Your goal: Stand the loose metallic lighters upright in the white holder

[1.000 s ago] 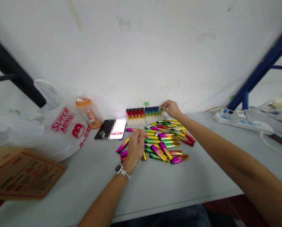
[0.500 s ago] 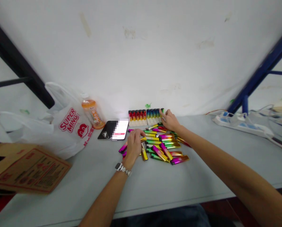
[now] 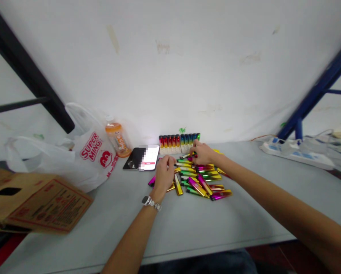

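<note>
My left hand (image 3: 164, 175), with a watch at the wrist, hangs over the left side of a heap of shiny lighters (image 3: 196, 184). Its fingers are curled together; a gold lighter end (image 3: 177, 170) shows beside the fingertips, and I cannot tell whether it is held. My right hand (image 3: 204, 153) bends down over the back of the heap with closed fingertips, and what is between them is hidden. Just behind stand two white holders: the left holder (image 3: 170, 150) carries a row of red-gold lighters (image 3: 169, 141), the right holder (image 3: 185, 149) blue ones (image 3: 189, 138) and a green one (image 3: 198, 136).
Left of the holders lies a tablet (image 3: 134, 158) with a lit screen. Further left are an orange drink bottle (image 3: 118, 139), a white plastic bag (image 3: 93, 160) and a cardboard box (image 3: 50, 205). A white power strip (image 3: 296, 154) lies at the right, near a blue metal post (image 3: 316, 91).
My right hand has come away from the green lighter at the holder's right end, down to the heap. My left hand stays near the same spot. The whole view has shifted slightly.
</note>
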Demonstrator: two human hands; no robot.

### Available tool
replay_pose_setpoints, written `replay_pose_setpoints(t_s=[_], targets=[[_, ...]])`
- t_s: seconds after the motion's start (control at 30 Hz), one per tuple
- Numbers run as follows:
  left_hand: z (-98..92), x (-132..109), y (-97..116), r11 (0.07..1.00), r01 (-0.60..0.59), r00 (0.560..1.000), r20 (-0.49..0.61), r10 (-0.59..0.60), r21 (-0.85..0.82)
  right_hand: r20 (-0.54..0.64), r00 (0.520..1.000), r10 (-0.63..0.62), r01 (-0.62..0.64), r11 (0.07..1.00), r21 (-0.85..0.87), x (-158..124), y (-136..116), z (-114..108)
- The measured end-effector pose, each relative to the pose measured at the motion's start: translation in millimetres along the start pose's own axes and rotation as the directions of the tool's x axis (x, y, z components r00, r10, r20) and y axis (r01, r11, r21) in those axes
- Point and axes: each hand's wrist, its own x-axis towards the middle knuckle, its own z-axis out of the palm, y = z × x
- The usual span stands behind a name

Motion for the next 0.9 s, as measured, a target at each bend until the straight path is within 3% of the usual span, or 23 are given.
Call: replay_pose_setpoints(t_s=[0.13,0.23,0.4,0.53,0.7,0.8,0.9], targets=[[1.0,0,0,0.999,-0.015,1.0,0.006,0.015,0.039,0.107,0.994,0.025,-0.019,0.998,-0.055,3,-5,-4],[1.2,0,2,0.999,-0.015,1.0,0.015,0.015,0.051,0.116,0.993,0.03,-0.024,0.998,-0.057,5,-5,-4],[1.1,0,6,0.999,-0.001,1.0,0.023,0.0,0.033,0.001,1.0,0.002,-0.002,1.0,0.029,4,-2,-2],[2.4,0,6,1.0,0.018,1.0,0.021,-0.018,0.011,-0.122,0.992,0.03,0.008,0.954,0.3,-1,-1,-3],[4.5,0,16,0.992,0.014,0.999,0.044,-0.009,-0.126,-0.193,0.979,0.064,0.092,0.707,0.701,-12,-12,-7],[6.5,-1,26,0.968,0.027,0.995,0.099,-0.002,-0.251,-0.216,0.975,0.054,0.15,0.557,0.817,-20,-26,-10],[10.3,-2,33,0.927,0.13,0.984,0.163,-0.077,-0.352,-0.16,0.987,0.017,0.139,0.402,0.905,-27,-42,-10]])
